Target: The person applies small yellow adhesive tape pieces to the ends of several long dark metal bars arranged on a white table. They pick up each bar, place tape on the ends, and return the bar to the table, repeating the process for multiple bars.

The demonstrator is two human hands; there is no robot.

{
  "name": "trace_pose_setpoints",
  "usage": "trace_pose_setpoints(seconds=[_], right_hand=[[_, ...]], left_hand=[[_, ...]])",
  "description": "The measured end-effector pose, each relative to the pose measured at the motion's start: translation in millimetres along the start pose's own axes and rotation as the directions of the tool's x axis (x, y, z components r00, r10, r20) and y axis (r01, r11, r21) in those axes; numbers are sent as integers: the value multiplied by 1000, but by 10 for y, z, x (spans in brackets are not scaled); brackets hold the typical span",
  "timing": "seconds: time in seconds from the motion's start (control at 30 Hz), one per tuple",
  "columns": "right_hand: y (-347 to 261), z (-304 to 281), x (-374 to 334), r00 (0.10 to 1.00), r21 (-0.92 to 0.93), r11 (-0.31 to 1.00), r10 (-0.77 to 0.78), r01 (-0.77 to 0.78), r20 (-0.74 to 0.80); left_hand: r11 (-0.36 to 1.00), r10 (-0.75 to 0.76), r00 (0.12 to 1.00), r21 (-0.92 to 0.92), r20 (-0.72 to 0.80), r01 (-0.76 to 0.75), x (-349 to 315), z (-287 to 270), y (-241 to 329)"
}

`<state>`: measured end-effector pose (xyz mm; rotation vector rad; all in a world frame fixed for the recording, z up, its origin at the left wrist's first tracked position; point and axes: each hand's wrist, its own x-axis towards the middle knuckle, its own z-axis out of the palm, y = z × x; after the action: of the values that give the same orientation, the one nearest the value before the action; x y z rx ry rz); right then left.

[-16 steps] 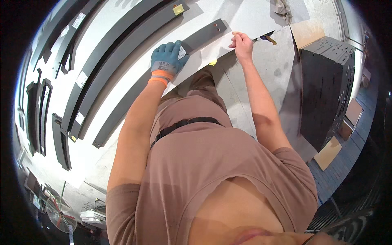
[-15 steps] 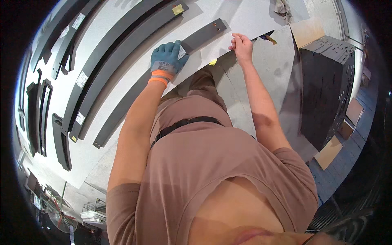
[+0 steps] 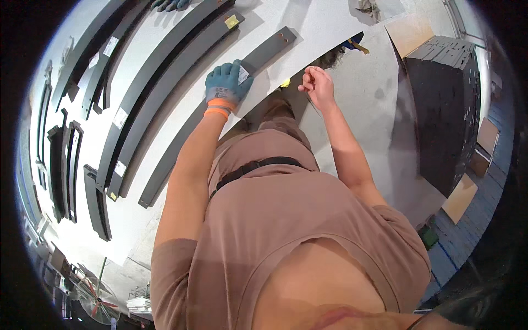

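My left hand, in a teal glove with an orange cuff, lies across a long dark grey metal bar on the white tabletop. Its fingers reach over the far side of the bar and its thumb is at the near side, beside a white label. Two holes show near the bar's upper right end. My right hand is bare and held off the table's near edge, its fingers curled together. Whatever it may hold is hidden by the fingers.
More curved dark bars, some with labels, lie to the left. A dark glove shows at the top edge; whether a hand fills it is unclear. A black stack stands at right, and a fan at lower left.
My right hand has come down and slightly left, away from the table edge, fingers still curled. My left hand stays on the bar. A dark glove now shows at the top.
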<state>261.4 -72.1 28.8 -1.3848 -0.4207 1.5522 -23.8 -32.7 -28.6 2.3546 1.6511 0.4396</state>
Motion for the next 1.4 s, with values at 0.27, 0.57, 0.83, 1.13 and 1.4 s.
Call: trace_pose_setpoints(seconds=[0.27, 0.57, 0.83, 1.13, 1.4], right_hand=[[-16, 205, -330, 996, -198, 977, -83, 78, -16], [198, 10, -387, 964, -507, 853, -226, 125, -143], [342, -333, -414, 925, -932, -70, -169, -356, -341], [607, -330, -231, 955, -988, 151, -295, 35, -12], [669, -142, -285, 954, -975, -29, -203, 221, 222]], left_hand=[[996, -70, 984, -51, 162, 80, 60, -121, 77], [987, -116, 983, -92, 140, 129, -619, -408, -356], [983, -168, 980, -57, 110, 175, -1261, -611, -652], [988, -155, 983, 30, 98, 153, -1305, -917, -803], [959, -221, 970, 207, 106, 195, -671, -1670, -1671]])
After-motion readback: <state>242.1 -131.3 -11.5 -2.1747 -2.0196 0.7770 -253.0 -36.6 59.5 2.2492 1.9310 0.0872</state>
